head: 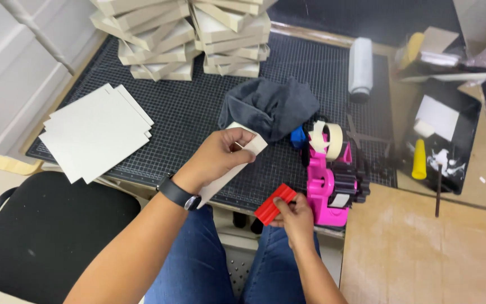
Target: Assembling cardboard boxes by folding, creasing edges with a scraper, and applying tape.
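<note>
Right in the middle of the frame, a pale card piece (237,163) was held up off the table by the left hand (217,155). The fingers were curled tight around its top edge, so the card slanted down toward the person's lap. It looked held that way to keep it steady and easy to reach.

Lower down, just right of middle, the right hand (293,214) pinched a small red ridged tool (275,204) by one end. The free end pointed up and left, toward the card, but the two did not touch.

Just beside the right hand sat a pink tape holder (330,188) with a roll of pale tape (327,138) on top. It stood near, maybe so tape was quick to grab.

Behind the card lay a dark grey cloth (268,107), bunched up on the black grid mat (198,107).

At the left of the frame, flat grey boards (94,132) lay in a loose pile, partly off the mat. At the top, folded card boxes (181,36) were stacked high, well away from the hands.

On the right edge, a black tray (468,152) held a yellow bottle (419,160) and white smears. A white roll (360,65) lay near the top right.
</note>
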